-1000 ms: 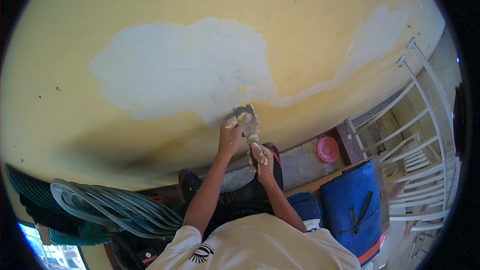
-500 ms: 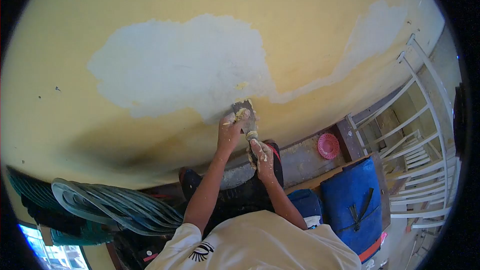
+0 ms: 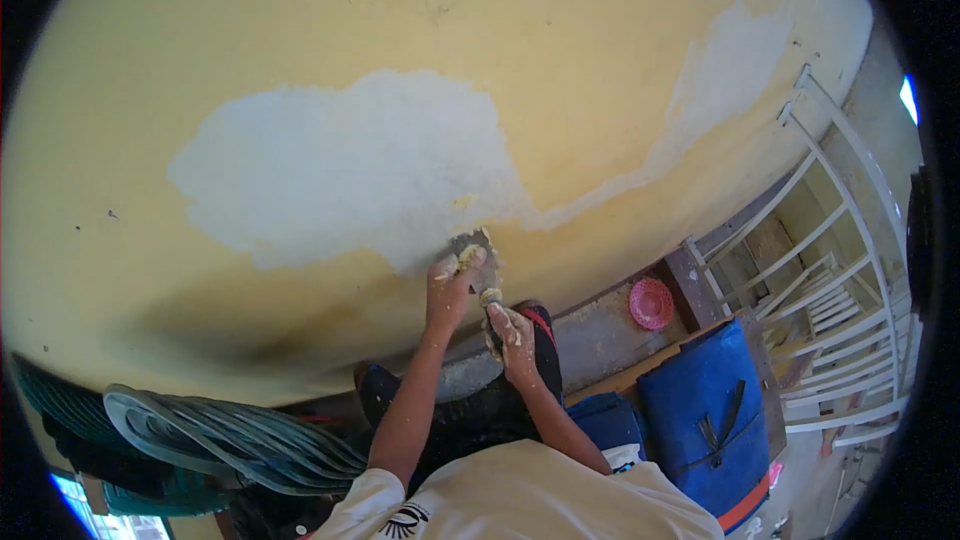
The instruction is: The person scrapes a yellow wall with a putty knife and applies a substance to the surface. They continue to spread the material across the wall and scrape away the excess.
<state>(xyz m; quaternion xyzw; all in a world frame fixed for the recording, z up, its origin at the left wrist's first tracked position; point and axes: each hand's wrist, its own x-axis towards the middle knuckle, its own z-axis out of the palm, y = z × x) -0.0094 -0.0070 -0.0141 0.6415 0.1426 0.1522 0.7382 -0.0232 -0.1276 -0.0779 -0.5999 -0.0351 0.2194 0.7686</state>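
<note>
My right hand (image 3: 511, 336) is wrapped round the handle of a putty knife (image 3: 482, 265), whose wide blade points up toward the wall. Against the blade is my left hand (image 3: 452, 283), its fingers pressed on a lump of yellowish putty (image 3: 467, 258). Putty also sticks to the blade's edge and to both hands. Beyond the blade, the yellow wall (image 3: 590, 70) bears a large bare whitish patch (image 3: 340, 165), with a small yellow fleck (image 3: 463, 202) near its lower edge.
A coiled green hose (image 3: 230, 435) lies at lower left. A pink basket (image 3: 651, 303) stands on the ledge to the right, near a blue folded bundle (image 3: 705, 410). White metal railings (image 3: 850, 340) run along the far right. My knees are below my hands.
The view has tilted, so the wall patch sits lower in the frame. My hands and the putty knife appear slightly lower and farther left, with the same hold.
</note>
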